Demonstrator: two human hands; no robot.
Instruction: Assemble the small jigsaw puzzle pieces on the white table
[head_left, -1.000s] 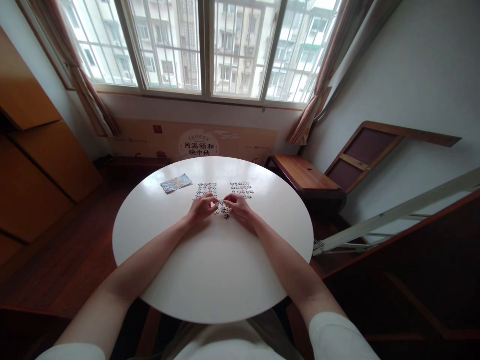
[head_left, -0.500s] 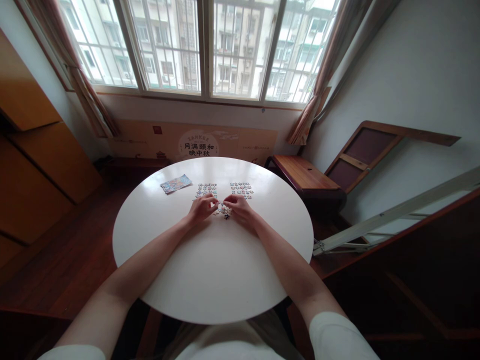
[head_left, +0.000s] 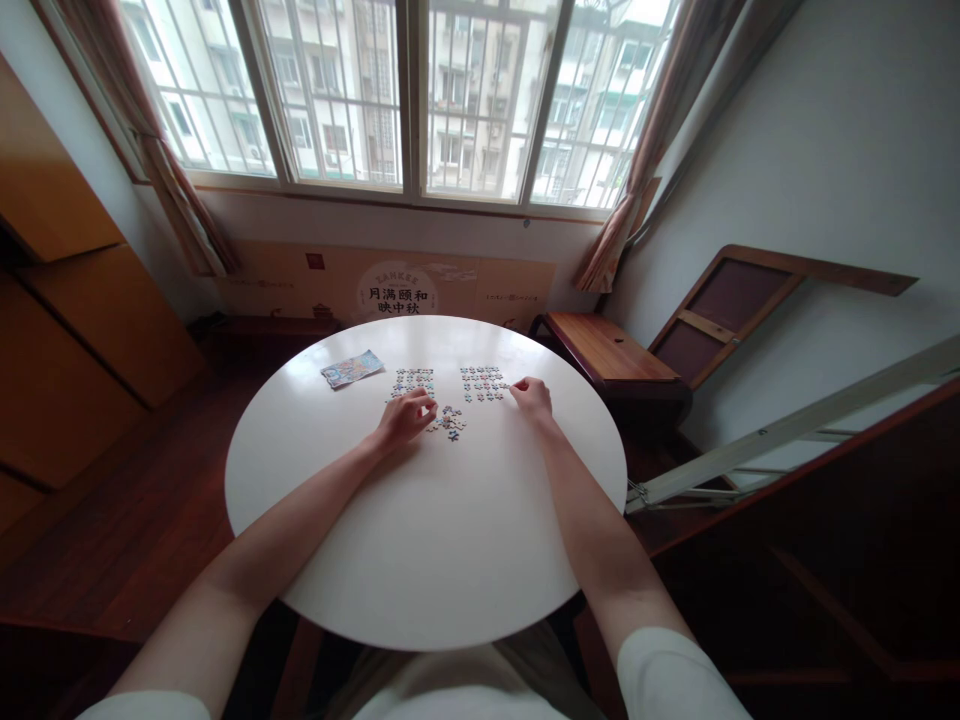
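My right hand (head_left: 532, 396) is closed in a pinch on a small puzzle piece (head_left: 507, 388), at the right edge of the right-hand group of puzzle pieces (head_left: 481, 383). Those pieces lie in rows, apart from one another. My left hand (head_left: 407, 414) has thumb and fingertips together; whatever is between them is too small to make out. It rests on the table just below the left-hand group of pieces (head_left: 415, 378), hiding part of its lower rows. Between the hands sits a loose heap of puzzle pieces (head_left: 451, 422).
A round white table (head_left: 450, 540) bears everything. At its far left lies a colourful picture sheet (head_left: 352, 369). Beyond the right edge stands a wooden bench (head_left: 611, 345), and a printed cardboard panel (head_left: 480, 280) leans under the window.
My right hand has moved right, from the loose heap to the right-hand group's edge, with a puzzle piece in its fingers. My left hand has stayed almost still.
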